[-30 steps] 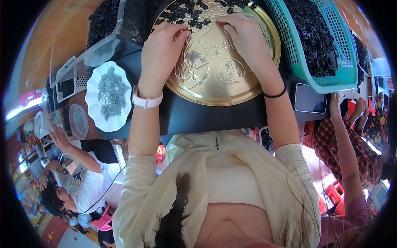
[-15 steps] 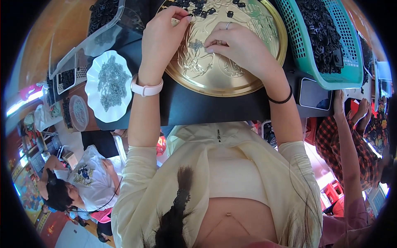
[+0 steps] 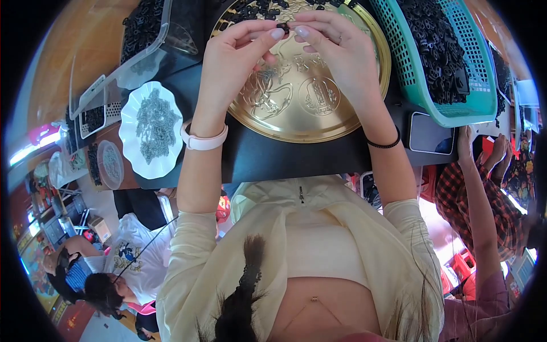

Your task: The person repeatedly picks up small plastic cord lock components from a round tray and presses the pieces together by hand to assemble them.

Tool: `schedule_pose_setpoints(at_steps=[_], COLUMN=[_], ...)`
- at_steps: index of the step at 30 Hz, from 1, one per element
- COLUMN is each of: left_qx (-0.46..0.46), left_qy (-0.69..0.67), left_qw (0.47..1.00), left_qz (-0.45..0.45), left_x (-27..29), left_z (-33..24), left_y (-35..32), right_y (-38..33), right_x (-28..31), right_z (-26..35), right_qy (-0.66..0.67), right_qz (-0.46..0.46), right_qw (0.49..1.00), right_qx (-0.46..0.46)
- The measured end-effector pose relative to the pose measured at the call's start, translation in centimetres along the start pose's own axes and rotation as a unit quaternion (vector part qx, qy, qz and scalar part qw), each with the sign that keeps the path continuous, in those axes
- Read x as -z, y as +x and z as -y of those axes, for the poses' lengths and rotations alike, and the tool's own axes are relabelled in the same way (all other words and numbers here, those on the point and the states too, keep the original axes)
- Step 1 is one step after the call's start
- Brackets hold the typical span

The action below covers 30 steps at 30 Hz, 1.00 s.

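Over the far half of a round gold tray [image 3: 299, 130], my two hands meet. My left hand [image 3: 233, 57] pinches a small black plastic piece [image 3: 283, 27] between thumb and fingers. Right beside it, my right hand [image 3: 346, 57] is closed with thumb and fingertips at the piece; whatever it grips is too small to make out. More black plastic pieces [image 3: 242, 12] lie scattered along the tray's far edge. A few small metal bits [image 3: 273, 73] rest on the tray below my hands, partly lost against its embossed pattern.
Left of the tray, a white scalloped dish [image 3: 130, 128] holds small silvery metal pieces [image 3: 155, 125]. A green basket [image 3: 464, 115] of black parts stands at right, near a phone [image 3: 432, 134]. A clear bin [image 3: 165, 25] is at far left. Other people sit nearby.
My right hand has risen from the metal bits to meet my left. My left hand has moved right from the scattered pieces and now holds a black plastic piece up.
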<state>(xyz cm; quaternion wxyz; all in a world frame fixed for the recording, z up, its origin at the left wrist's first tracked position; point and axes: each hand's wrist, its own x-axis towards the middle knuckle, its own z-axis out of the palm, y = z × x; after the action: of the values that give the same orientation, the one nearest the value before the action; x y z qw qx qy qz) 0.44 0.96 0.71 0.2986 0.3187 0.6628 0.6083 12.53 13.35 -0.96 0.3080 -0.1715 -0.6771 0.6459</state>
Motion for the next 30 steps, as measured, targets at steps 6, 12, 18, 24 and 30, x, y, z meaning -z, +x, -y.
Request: schedule_pose_setpoints(at_steps=[6, 12, 18, 24, 30], left_qx=[0.001, -0.001, -0.013, -0.038, -0.023], left_qy=[-0.017, -0.017, -0.026, 0.011, -0.047], left_qw=[1.0, 1.0, 1.0, 0.999, 0.998], left_qz=[0.001, -0.002, -0.007, -0.018, -0.028], left_x=[0.0, -0.3, -1.3, -2.2, -3.4], left_z=[0.2, 0.1, -0.2, 0.0, -0.3], left_y=[0.1, 0.0, -0.3, -0.7, 0.4], right_y=[-0.1, -0.4, 0.2, 0.1, 0.2], right_x=[-0.4, -1.0, 0.7, 0.6, 0.2], right_z=[0.3, 1.0, -0.5, 0.4, 0.1], right_qy=[0.001, -0.098, -0.064, -0.039, 0.098], right_qz=[-0.017, -0.056, -0.009, 0.007, -0.016], right_qw=[1.0, 0.992, 0.998, 0.997, 0.992], right_qx=[0.001, 0.049, 0.019, -0.062, -0.073])
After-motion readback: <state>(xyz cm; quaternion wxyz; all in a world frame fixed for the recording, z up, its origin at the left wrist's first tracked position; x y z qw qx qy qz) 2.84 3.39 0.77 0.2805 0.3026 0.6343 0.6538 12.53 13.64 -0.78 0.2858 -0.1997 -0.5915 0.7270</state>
